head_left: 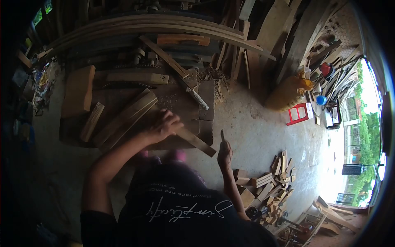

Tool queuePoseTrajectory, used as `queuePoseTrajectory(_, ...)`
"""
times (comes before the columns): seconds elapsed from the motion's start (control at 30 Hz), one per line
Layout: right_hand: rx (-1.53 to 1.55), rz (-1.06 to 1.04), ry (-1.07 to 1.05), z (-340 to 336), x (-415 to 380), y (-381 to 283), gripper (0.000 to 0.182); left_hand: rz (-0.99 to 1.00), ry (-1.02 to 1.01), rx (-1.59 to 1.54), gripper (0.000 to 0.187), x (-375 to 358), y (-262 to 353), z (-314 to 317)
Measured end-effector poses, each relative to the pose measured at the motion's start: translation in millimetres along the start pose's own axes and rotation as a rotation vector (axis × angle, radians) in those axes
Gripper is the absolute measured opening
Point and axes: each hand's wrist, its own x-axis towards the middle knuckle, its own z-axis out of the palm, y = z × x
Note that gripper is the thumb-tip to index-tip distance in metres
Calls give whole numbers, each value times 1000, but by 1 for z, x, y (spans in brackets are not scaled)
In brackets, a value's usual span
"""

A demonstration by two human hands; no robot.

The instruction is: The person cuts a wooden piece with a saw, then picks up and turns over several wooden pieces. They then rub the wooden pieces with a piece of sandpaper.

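My left hand (pixel 165 124) is closed round the upper end of a short wooden board (pixel 196 141), which slants down to the right past the edge of the low work table (pixel 173 145). My right hand (pixel 224 155) is raised to the right of that board, its fingers wrapped round a thin, narrow tool (pixel 222 136) that points upward. Its exact kind is too small to tell. Left of my left hand, a long wooden beam (pixel 127 117) lies slanted on the table, with a shorter wood block (pixel 91 122) beside it.
A saw-like tool with a pale wrapped handle (pixel 197 98) lies at the table's right. Cut wood offcuts (pixel 267 185) are heaped on the floor at right. Farther off are a yellow sack (pixel 288 94) and a red plastic stool (pixel 298 114). Long planks (pixel 164 25) span the back.
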Motion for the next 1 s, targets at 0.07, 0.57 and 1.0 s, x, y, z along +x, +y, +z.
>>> queuePoseTrajectory(0.07,-9,-79,44,-3,-11,-13,29,81,-12,54,36,18,-22,2)
queuePoseTrajectory(0.57,18,-466,-112,-3,-17,-104,47,-456,227,-74,90,-15,62,31)
queuePoseTrajectory(1.0,-70,-700,-183,87,104,-185,41,-594,160,-105,105,-12,65,29)
